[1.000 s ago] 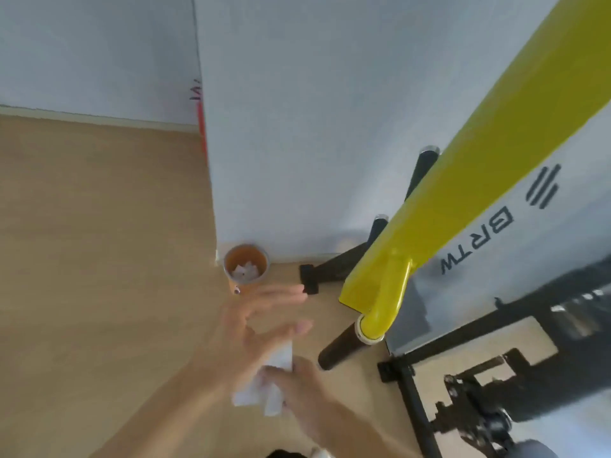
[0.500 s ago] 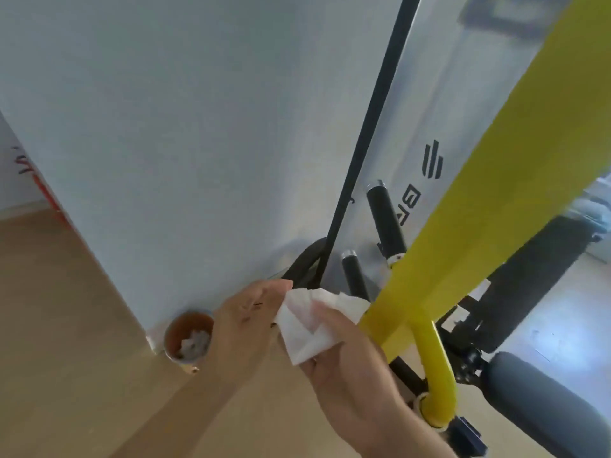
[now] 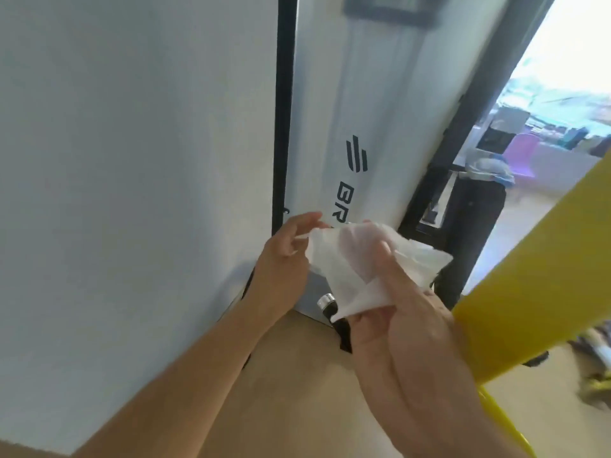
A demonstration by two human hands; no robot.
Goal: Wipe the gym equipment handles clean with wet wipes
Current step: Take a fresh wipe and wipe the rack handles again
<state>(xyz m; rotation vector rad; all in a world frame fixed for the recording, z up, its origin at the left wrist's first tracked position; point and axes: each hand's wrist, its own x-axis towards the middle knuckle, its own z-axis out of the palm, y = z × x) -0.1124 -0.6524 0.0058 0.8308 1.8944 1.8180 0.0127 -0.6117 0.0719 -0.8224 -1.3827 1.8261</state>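
The only lettering in sight stands on the white panel (image 3: 334, 94) of the gym machine, beside its black upright bar (image 3: 282, 110). Dark capitals run down the panel, and I can read "B" and "R" before the rest slips behind the wet wipe (image 3: 360, 262) held up between the left hand (image 3: 284, 259) and the right hand (image 3: 406, 332). Just above the letters sits a logo of three slanted dark bars (image 3: 357, 157). Nothing else that shows carries writing I can make out.
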